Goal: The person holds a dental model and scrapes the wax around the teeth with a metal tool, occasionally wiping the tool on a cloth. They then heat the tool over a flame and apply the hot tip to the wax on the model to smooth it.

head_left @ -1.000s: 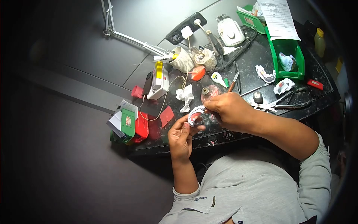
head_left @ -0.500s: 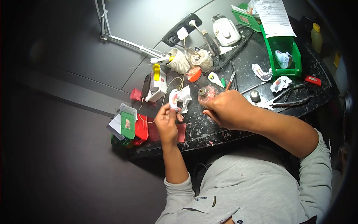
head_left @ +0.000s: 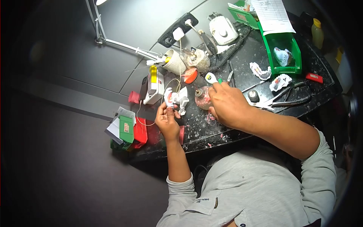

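Observation:
My left hand (head_left: 168, 123) grips a white dental model with a pink patch (head_left: 169, 97) between thumb and fingers. Just right of it lies another white plaster piece (head_left: 182, 100). My right hand (head_left: 229, 103) is beside the round glass burner (head_left: 202, 97) with a metal top, fingers curled at its right side; what they hold, if anything, is hidden. Small pink scraps (head_left: 210, 117) lie below the burner. Behind the right hand are a white oval tool (head_left: 210, 78) and a knife (head_left: 230, 77).
Green bin (head_left: 298, 60), pliers (head_left: 291, 102), two plaster models (head_left: 260, 71) and a small dark jar (head_left: 253, 95) are at the right. Green and red boxes (head_left: 140, 130) stand at the left. Behind are a woven cup (head_left: 174, 62), power strip and lamp arm (head_left: 121, 44).
The whole view has shifted slightly, moving the scene left. My right hand has turned, its fingers now spread lower beside the burner. My left hand still holds the model.

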Demonstrator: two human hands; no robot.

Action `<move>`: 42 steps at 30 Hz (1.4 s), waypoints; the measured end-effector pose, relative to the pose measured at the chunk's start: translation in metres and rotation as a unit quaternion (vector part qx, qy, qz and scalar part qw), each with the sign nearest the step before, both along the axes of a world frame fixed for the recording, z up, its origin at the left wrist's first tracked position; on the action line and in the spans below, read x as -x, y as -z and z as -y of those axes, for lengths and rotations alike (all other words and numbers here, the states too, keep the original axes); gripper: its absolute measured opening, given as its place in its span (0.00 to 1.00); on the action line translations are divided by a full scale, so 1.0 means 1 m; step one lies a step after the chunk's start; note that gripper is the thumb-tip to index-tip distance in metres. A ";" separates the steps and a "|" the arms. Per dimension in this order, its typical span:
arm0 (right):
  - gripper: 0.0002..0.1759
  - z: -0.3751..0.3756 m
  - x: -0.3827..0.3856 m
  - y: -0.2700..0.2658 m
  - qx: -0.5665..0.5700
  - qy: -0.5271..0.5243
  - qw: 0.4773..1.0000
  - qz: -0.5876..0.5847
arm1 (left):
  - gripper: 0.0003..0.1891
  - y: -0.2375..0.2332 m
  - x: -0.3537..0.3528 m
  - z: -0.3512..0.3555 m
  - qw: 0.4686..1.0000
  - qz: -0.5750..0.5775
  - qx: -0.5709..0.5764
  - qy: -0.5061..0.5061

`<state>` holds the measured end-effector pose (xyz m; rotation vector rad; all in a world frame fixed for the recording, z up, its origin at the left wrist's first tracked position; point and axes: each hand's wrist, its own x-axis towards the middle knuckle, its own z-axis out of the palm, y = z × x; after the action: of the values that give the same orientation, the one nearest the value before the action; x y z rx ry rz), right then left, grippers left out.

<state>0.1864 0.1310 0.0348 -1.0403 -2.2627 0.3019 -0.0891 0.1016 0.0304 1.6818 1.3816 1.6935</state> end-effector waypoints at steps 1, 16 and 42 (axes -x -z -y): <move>0.27 -0.001 0.002 0.002 -0.001 -0.001 1.000 -0.001 | 0.15 0.002 0.004 0.000 1.000 0.000 -0.008 0.000; 0.30 0.002 -0.005 -0.008 0.091 -0.085 0.992 0.002 | 0.18 -0.013 -0.002 0.008 0.999 -0.042 -0.032 -0.007; 0.20 0.006 -0.005 -0.008 0.099 -0.086 0.991 -0.027 | 0.12 -0.044 -0.027 0.014 0.899 -0.417 -0.093 -0.098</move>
<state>0.1911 0.1246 0.0426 -0.9241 -2.3127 0.6313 -0.0626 0.0873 0.0740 2.6391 1.8218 1.2412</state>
